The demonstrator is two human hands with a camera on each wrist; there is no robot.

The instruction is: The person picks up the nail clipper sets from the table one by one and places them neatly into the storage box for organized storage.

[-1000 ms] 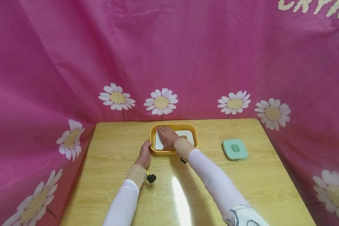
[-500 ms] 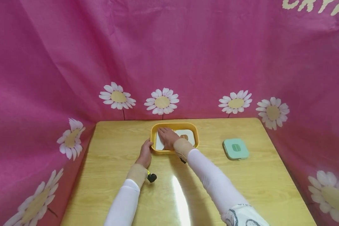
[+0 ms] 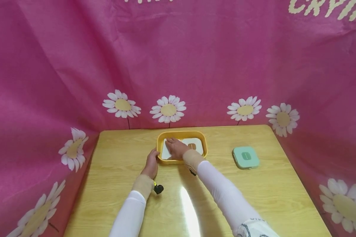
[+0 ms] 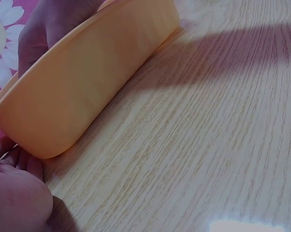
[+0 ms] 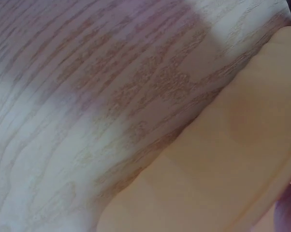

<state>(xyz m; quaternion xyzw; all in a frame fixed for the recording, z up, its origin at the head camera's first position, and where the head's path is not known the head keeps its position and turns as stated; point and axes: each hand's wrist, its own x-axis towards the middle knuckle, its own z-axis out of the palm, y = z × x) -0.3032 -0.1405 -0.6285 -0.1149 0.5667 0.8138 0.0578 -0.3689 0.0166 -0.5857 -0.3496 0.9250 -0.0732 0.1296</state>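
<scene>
A yellow bin (image 3: 204, 144) with rounded corners stands near the table's far edge. My left hand (image 3: 151, 163) holds its left end, with the thumb at the rim and the other fingers by the outer wall in the left wrist view. Inside the bin, my right hand (image 3: 177, 148) rests on a flat white piece (image 3: 165, 152) in the left half, its fingers stretched out over it. That hand hides most of the piece. Beside it on the right lies a white box (image 3: 198, 144) with a brown label. The right wrist view shows mainly the bin's outer wall (image 5: 208, 174).
A mint green square box (image 3: 246, 157) lies on the wooden table (image 3: 225, 194), right of the bin. Behind and around the table hangs a magenta cloth (image 3: 195, 65) printed with daisies.
The view has tilted and shifted slightly. My right hand has moved a little within the bin, over the same white piece. My left hand stays at the bin's left end.
</scene>
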